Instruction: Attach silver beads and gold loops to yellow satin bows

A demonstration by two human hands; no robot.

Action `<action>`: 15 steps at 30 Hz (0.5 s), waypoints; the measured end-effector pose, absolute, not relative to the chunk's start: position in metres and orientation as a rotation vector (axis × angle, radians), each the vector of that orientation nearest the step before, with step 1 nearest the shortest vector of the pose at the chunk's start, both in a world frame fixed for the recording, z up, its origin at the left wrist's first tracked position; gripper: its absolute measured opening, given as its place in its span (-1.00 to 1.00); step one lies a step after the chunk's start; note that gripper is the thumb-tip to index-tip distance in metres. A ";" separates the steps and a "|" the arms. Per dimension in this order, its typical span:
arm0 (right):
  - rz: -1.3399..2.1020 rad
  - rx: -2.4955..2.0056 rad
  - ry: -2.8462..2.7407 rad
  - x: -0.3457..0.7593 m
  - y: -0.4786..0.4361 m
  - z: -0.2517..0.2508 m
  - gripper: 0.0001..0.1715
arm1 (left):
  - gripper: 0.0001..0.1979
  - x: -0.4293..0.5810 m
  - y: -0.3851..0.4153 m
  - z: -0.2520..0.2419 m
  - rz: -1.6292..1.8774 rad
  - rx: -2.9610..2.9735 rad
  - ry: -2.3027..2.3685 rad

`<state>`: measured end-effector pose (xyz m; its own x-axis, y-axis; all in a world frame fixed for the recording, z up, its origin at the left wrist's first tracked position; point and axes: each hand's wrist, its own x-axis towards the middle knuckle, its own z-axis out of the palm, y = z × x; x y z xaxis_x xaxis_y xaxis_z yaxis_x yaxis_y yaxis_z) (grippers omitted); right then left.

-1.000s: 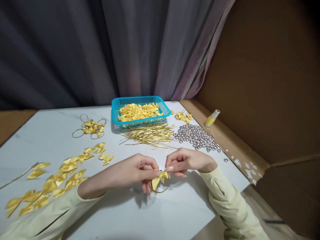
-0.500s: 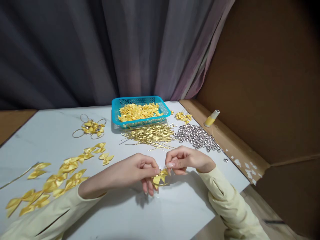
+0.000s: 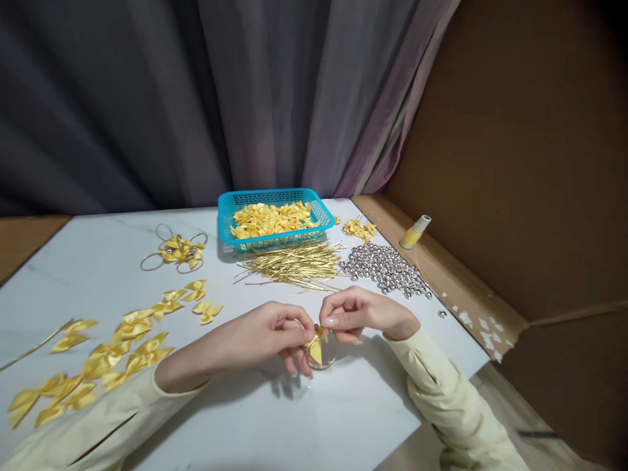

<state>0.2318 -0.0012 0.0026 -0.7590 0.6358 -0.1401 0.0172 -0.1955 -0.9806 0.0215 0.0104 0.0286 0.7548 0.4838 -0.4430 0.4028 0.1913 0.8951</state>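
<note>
Above the front of the white table, my left hand [image 3: 284, 337] is closed in a pinch on a yellow ribbon bow [image 3: 316, 352]. A thin gold wire [image 3: 324, 367] curves in a loop below the bow. At the bow's top, between the two hands, a small dark shiny bead [image 3: 316, 328] shows in part. My right hand [image 3: 350, 316] pinches thumb to forefinger close beside the bead, on what looks like the end of the wire. The fingertips hide the exact grip.
Loose yellow bows [image 3: 105, 356] lie at left, below a cluster of looped bows [image 3: 181, 252]. A blue basket [image 3: 275, 243] of bows stands at the back. Before it lie gold wires [image 3: 294, 265] and silver beads [image 3: 387, 268]. A glue bottle [image 3: 415, 232] stands at right.
My right hand has moved slightly left, closer to my left hand. The bow has turned narrower to view, and the bead and the wire loop show more clearly.
</note>
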 end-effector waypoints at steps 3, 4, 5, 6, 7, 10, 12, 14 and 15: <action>1.986 -0.789 -1.658 0.234 0.000 0.001 -0.81 | -0.82 0.021 0.012 0.028 0.091 1.435 0.789; 1.981 -0.798 -1.668 0.234 0.000 0.001 -0.80 | -0.83 0.020 0.012 0.028 0.097 1.445 0.788; 1.977 -0.803 -1.682 0.235 0.001 0.000 -0.80 | -0.83 0.020 0.013 0.028 0.100 1.457 0.788; 1.968 -0.804 -1.702 0.236 0.002 -0.001 -0.80 | -0.84 0.019 0.013 0.028 0.099 1.470 0.789; 1.951 -0.797 -1.728 0.236 0.003 -0.001 -0.79 | -0.84 0.019 0.013 0.029 0.095 1.481 0.794; 1.824 -0.738 -1.819 0.235 0.004 -0.001 -0.82 | -0.85 0.018 0.014 0.030 0.081 1.519 0.803; 1.684 -0.710 -1.907 0.233 0.003 0.002 -0.86 | -0.85 0.018 0.014 0.031 0.075 1.536 0.803; 1.586 -0.714 -1.992 0.231 0.001 0.005 -0.89 | -0.85 0.018 0.015 0.030 0.073 1.550 0.801; 1.574 -0.724 -2.023 0.230 0.000 0.006 -0.88 | -0.86 0.018 0.015 0.030 0.075 1.554 0.807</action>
